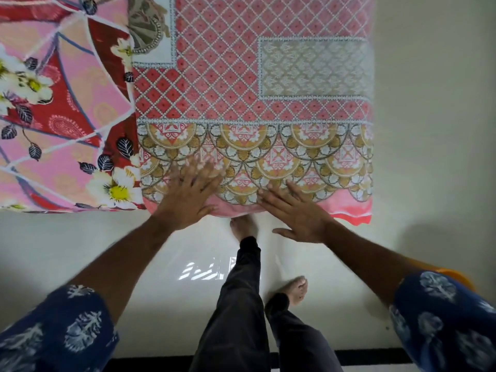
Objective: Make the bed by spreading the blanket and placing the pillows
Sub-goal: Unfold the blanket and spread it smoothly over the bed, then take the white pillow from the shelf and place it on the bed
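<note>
Smoothing the blanket's near edge

Head view: your left hand [188, 194] and right hand [298, 210] lie flat, fingers spread wide, on the pink blanket [255, 103] at its near edge, likely pressing out wrinkles; the floral cloth [64, 103] lies just left.

Even, soft indoor light, fairly bright. Window glare reflects off glossy floor [204, 269] between the legs. Left hand [188, 194] motion-blurred, fingers ghosted; right hand [298, 213] sharper. Wide-angle bending at edges, corners darker. Soft shadow on floor at right. Overall slightly soft.
</note>
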